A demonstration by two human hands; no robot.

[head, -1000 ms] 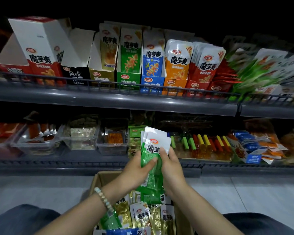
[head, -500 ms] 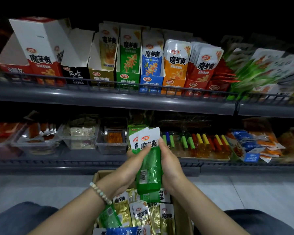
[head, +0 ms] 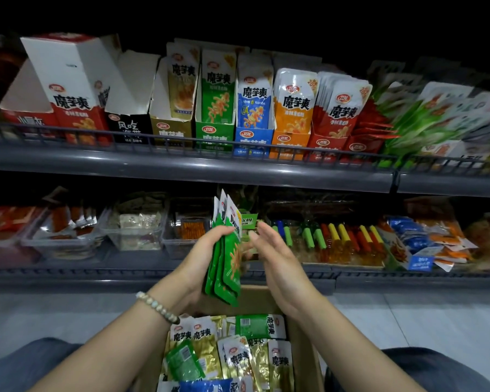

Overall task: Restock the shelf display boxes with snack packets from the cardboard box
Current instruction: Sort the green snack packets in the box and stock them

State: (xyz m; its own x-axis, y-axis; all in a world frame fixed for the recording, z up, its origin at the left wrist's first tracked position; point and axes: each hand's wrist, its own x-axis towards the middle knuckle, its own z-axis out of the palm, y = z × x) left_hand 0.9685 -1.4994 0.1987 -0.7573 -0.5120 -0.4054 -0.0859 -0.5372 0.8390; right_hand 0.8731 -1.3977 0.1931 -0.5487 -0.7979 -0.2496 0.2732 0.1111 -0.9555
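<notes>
Dim shop aisle, stocked shelves (head: 181,168) ahead. Left hand (head: 201,258) grips a fanned stack of green packets (head: 228,267) upright above the cardboard box (head: 304,360). Right hand (head: 277,258) is spread just beside them, probably to square the stack. The green display box (head: 214,134) on the upper shelf looks like the matching slot.

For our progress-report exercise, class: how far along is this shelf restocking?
Done: the orange box looks full. In hand: the left hand grips a stack of green packets, right hand open beside it. Left: the cardboard box holds many packets, and the black box looks empty.
</notes>
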